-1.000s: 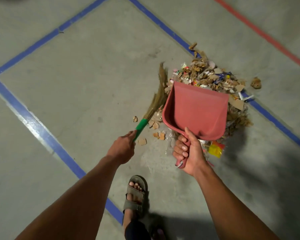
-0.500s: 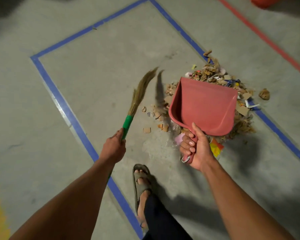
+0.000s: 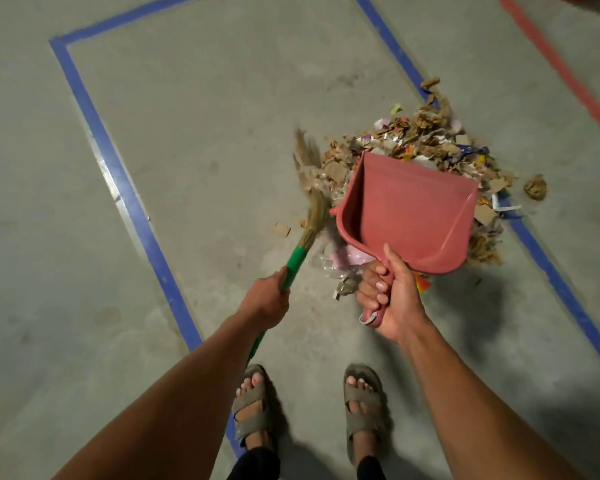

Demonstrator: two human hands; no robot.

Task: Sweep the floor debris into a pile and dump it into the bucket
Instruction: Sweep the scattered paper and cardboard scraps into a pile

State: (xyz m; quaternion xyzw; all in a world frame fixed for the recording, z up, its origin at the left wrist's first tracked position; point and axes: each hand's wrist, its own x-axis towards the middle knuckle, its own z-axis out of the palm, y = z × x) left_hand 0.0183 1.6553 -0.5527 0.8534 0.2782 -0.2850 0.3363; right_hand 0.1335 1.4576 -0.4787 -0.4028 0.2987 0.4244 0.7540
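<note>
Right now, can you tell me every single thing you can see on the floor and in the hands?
pink plastic dustpan: one, pink, held over the near edge of the pile
straw broom with green handle: one, tan and green, left of the dustpan
pile of cardboard and paper scraps: one, mostly brown, across the blue line
blue tape lines: several, blue, on the grey concrete floor
red tape line: one, red, top right
grey sandals: two, grey, bottom centre
left hand: one, grips the broom
right hand: one, grips the dustpan handle

Left hand grips broom, right hand grips dustpan over debris
</note>
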